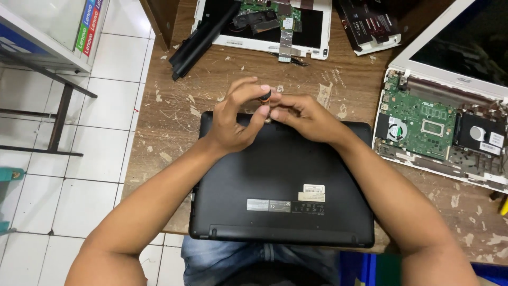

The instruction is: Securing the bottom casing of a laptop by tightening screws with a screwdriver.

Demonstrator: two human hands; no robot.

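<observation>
A black laptop (280, 180) lies upside down on the worn wooden table (174, 127), its grey and cream labels facing up. My left hand (235, 119) hovers over its far edge, fingertips pinching a small dark round object (265, 96). My right hand (304, 116) meets it from the right, fingers closed around the same small piece. What the piece is cannot be told; it may be the top of a small tool.
An opened white laptop (439, 122) with a bare green circuit board lies at right. Another dismantled white laptop (312, 32) and a long black battery (198, 42) lie at the back. A dark packet (370, 26) sits beside them. White tiled floor and a metal stand are at left.
</observation>
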